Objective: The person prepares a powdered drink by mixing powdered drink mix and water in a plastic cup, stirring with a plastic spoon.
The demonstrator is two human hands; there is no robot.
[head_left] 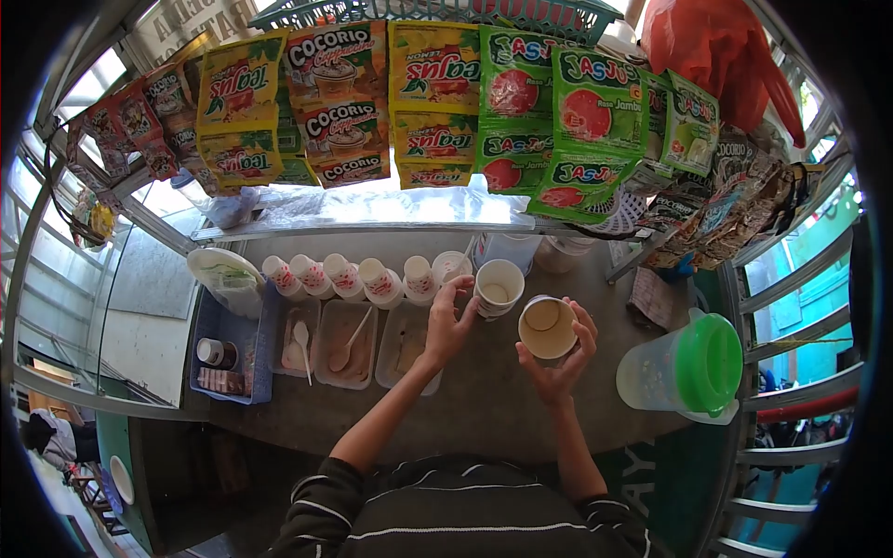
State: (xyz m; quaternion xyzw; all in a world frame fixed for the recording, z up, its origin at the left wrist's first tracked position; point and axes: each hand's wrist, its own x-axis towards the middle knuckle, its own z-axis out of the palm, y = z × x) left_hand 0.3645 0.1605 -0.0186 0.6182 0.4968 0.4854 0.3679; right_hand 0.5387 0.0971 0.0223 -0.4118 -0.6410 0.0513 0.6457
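Two open paper cups are in my hands above the counter, their pale insides facing me. My left hand (448,322) grips the side of the left paper cup (499,290) between thumb and fingers. Wrapped round the right paper cup (547,328) is my right hand (565,363), its fingers on the cup's far right side and its thumb nearer me. A small gap separates the cups. Left of them, upside-down stacks of printed paper cups (379,282) stand in a row, and a plastic tub (409,346) lies behind my left forearm.
Tubs of powder with spoons (346,352) and a blue basket (233,392) stand at the left. A green-lidded pitcher (651,372) is at the right, with a folded cloth (654,298) behind it. Drink sachets (435,93) hang across the top.
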